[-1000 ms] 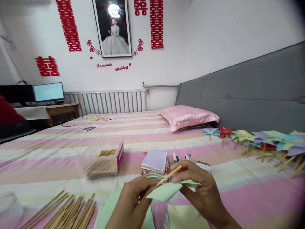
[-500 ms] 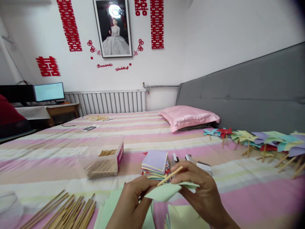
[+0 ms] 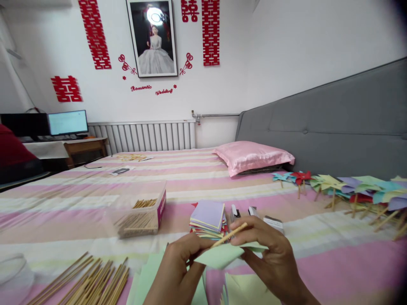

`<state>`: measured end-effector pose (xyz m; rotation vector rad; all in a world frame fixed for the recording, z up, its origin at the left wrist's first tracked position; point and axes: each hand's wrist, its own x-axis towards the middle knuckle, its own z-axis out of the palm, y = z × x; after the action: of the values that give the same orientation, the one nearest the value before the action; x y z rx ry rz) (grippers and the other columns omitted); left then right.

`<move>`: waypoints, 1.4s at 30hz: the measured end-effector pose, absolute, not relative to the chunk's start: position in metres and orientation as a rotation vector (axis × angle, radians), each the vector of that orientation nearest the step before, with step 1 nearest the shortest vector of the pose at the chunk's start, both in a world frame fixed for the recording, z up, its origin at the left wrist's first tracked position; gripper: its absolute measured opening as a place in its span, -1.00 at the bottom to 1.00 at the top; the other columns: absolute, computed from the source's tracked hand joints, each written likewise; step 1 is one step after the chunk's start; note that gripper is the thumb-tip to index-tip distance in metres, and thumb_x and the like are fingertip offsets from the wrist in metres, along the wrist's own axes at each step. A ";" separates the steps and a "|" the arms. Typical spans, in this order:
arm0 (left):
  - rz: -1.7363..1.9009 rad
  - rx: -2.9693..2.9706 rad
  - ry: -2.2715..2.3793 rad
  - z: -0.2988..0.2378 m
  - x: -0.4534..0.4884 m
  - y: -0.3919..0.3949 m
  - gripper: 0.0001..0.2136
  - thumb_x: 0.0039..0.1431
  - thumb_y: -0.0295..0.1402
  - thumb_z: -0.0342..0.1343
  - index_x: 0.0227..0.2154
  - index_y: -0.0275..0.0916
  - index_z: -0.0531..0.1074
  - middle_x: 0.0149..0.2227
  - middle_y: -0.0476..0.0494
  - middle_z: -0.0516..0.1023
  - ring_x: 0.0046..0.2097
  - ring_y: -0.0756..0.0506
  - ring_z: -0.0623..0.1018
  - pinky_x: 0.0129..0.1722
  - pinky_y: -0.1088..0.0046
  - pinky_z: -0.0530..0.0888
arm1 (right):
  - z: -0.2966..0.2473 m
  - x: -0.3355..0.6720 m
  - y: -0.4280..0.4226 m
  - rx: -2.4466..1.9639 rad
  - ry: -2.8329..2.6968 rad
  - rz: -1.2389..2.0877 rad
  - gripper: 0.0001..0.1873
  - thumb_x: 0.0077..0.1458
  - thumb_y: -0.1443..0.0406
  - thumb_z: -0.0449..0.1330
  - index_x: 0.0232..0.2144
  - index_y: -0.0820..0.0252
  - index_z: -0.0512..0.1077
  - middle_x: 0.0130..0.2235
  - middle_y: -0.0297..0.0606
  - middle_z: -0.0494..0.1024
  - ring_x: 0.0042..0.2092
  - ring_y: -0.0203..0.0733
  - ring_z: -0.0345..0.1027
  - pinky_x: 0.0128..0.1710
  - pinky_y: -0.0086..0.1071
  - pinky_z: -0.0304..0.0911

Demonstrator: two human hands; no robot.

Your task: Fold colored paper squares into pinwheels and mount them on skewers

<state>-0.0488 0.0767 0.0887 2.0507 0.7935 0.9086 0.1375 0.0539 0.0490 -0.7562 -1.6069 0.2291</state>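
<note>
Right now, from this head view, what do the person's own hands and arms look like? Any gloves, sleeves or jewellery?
Both are bare. The left hand and the right hand wear no gloves, and no ring shows on the fingers in view. The wrists are uncovered too: no sleeve, watch or bracelet shows before the picture's lower edge cuts the arms off.

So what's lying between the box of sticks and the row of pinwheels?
Head view: a stack of coloured paper squares, then three small black-and-white tools.

Bright, even daylight; a glare spot on the framed portrait (image 3: 153, 37); dark vignette at right corners, wide-angle bending edges, and foreground hands perhaps slightly soft
</note>
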 end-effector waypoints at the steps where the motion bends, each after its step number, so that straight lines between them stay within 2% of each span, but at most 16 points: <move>1: 0.906 2.053 0.787 0.089 -0.049 0.077 -0.72 0.09 -0.53 0.02 -0.23 -0.12 0.53 -0.33 -0.03 0.60 -0.28 -0.05 0.50 -0.28 0.51 0.36 | 0.049 0.138 0.054 -0.759 -1.609 0.226 -0.78 -0.06 0.49 0.25 -0.38 0.06 0.48 -0.27 -0.30 0.48 -0.21 -0.23 0.39 -0.24 -0.43 0.29; 6: 0.910 2.053 0.784 0.088 -0.050 0.076 -0.70 0.08 -0.58 0.00 -0.22 -0.15 0.53 -0.29 -0.08 0.60 -0.26 -0.07 0.51 -0.25 0.48 0.35 | 0.047 0.137 0.054 -0.756 -1.602 0.241 -0.77 -0.06 0.49 0.25 -0.38 0.06 0.47 -0.27 -0.30 0.49 -0.19 -0.21 0.39 -0.22 -0.41 0.29; 11: 0.924 2.028 0.766 0.086 -0.051 0.075 -0.73 0.09 -0.53 0.02 -0.25 -0.12 0.54 -0.32 -0.04 0.60 -0.27 -0.06 0.50 -0.26 0.50 0.35 | 0.049 0.136 0.053 -0.741 -1.591 0.241 -0.79 -0.06 0.48 0.25 -0.39 0.07 0.48 -0.29 -0.28 0.50 -0.24 -0.21 0.41 -0.26 -0.40 0.31; 17: 0.939 2.040 0.768 0.084 -0.052 0.076 -0.68 0.05 -0.61 0.00 -0.27 -0.10 0.54 -0.30 -0.01 0.60 -0.24 -0.05 0.51 -0.23 0.51 0.35 | 0.050 0.136 0.054 -0.754 -1.591 0.229 -0.81 -0.06 0.47 0.25 -0.39 0.08 0.49 -0.29 -0.26 0.51 -0.24 -0.18 0.41 -0.27 -0.39 0.32; 24: 0.969 2.106 0.788 0.084 -0.052 0.076 -0.69 -0.01 -0.65 0.01 -0.36 -0.14 0.54 -0.37 -0.02 0.58 -0.28 -0.04 0.50 -0.26 0.53 0.35 | 0.049 0.136 0.053 -0.751 -1.585 0.226 -0.78 -0.08 0.50 0.25 -0.39 0.07 0.46 -0.29 -0.28 0.51 -0.23 -0.20 0.41 -0.25 -0.39 0.30; 31: 0.993 2.130 0.804 0.086 -0.053 0.077 -0.75 0.02 -0.57 0.03 -0.37 -0.15 0.56 -0.43 -0.05 0.57 -0.36 -0.05 0.49 -0.35 0.53 0.35 | 0.044 0.134 0.055 -0.749 -1.548 0.230 -0.78 -0.07 0.51 0.23 -0.42 0.09 0.38 -0.30 -0.28 0.51 -0.24 -0.17 0.41 -0.26 -0.35 0.32; 34: 0.956 2.132 0.792 0.086 -0.052 0.076 -0.74 0.06 -0.56 0.01 -0.37 -0.13 0.56 -0.42 -0.06 0.58 -0.34 -0.06 0.50 -0.32 0.52 0.35 | 0.043 0.134 0.054 -0.742 -1.515 0.242 -0.78 -0.06 0.51 0.21 -0.41 0.09 0.34 -0.32 -0.27 0.51 -0.25 -0.15 0.42 -0.28 -0.33 0.33; 37: 0.969 2.133 0.777 0.087 -0.051 0.074 -0.74 0.07 -0.54 0.02 -0.33 -0.09 0.56 -0.37 -0.04 0.59 -0.29 -0.05 0.51 -0.26 0.54 0.35 | 0.044 0.133 0.054 -0.746 -1.485 0.233 -0.76 -0.06 0.51 0.21 -0.41 0.09 0.32 -0.35 -0.31 0.50 -0.28 -0.19 0.42 -0.29 -0.36 0.34; 42: 0.928 2.152 0.783 0.087 -0.051 0.075 -0.75 0.07 -0.50 0.07 -0.26 -0.08 0.56 -0.42 -0.05 0.59 -0.36 -0.03 0.50 -0.35 0.56 0.35 | 0.044 0.133 0.054 -0.763 -1.458 0.219 -0.75 -0.05 0.49 0.22 -0.37 0.06 0.30 -0.37 -0.35 0.48 -0.30 -0.23 0.41 -0.29 -0.39 0.33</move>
<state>-0.0512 0.0754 0.0865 2.1519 0.7828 0.9278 0.1331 0.0542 0.0435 -0.7635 -1.4583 0.2187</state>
